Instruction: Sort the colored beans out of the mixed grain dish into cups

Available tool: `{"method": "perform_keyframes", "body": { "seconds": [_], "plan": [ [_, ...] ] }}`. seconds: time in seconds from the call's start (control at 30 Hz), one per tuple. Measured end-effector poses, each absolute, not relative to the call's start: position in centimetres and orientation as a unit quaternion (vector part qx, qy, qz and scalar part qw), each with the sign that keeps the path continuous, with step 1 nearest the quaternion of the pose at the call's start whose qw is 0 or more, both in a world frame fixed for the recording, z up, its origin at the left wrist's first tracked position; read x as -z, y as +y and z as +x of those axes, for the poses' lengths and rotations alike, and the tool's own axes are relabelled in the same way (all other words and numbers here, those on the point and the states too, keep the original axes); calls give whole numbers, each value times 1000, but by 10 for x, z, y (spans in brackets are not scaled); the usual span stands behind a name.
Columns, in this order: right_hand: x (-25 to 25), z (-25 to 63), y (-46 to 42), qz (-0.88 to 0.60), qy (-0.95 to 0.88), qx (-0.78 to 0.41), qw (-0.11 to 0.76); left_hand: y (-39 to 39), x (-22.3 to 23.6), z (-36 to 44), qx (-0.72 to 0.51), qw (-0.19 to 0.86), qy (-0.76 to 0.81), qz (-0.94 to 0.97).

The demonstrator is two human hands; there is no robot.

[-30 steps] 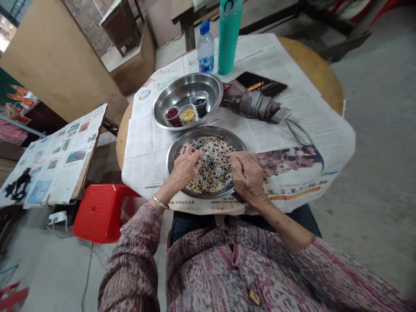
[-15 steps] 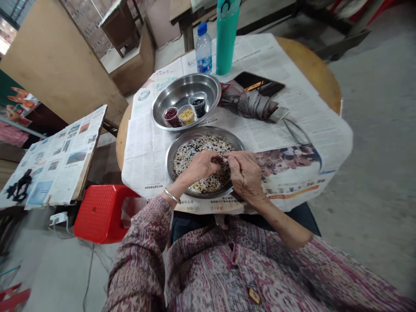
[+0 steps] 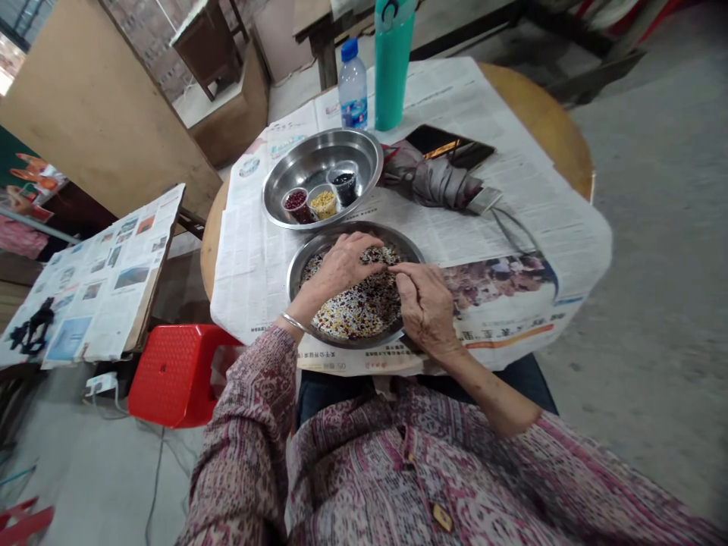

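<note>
A shallow steel bowl (image 3: 293, 282) holds a mix of white grains and red, yellow and black beans (image 3: 356, 309). Over its left half reaches my left hand (image 3: 340, 269), a silver bangle at the wrist. Its thumb and fingers are apart, just above the mix, and I see nothing held in them. At the bowl's right rim, my right hand (image 3: 428, 307) is closed, index finger and thumb pointing left. The right index tip meets or nearly meets the left thumb. Whatever the right fingers pinch is too small to make out.
Behind stands a larger steel basin (image 3: 278, 178) with cups of red beans (image 3: 296, 202), yellow beans (image 3: 323, 203) and black beans (image 3: 344, 184). Farther back are a water bottle (image 3: 353, 91), a teal bottle (image 3: 392, 76), a phone (image 3: 475, 154) and a folded grey umbrella (image 3: 435, 182). A red stool (image 3: 171, 375) stands left.
My left hand has moved up and away from me over the bowl, and its thumb and fingers have spread. My right hand stays at the right rim, nearly still.
</note>
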State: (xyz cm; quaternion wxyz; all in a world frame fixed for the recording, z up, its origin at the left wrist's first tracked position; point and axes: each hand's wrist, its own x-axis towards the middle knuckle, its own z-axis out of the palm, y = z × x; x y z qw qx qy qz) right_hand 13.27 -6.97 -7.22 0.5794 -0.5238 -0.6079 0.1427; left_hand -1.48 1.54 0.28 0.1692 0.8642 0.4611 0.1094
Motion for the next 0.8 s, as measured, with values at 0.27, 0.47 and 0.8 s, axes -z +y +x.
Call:
{"method": "perform_keyframes", "body": {
  "seconds": [0.27, 0.47, 0.8],
  "plan": [
    [73, 133, -70, -525, -609, -144, 577, -2, 9, -42, -38, 131, 468, 873],
    [72, 135, -71, -516, -617, -149, 576, -40, 2, -59, -70, 44, 521, 849],
    [72, 135, -72, -521, -623, -139, 567, -55, 9, -13, 1, 153, 464, 872]
  ]
}}
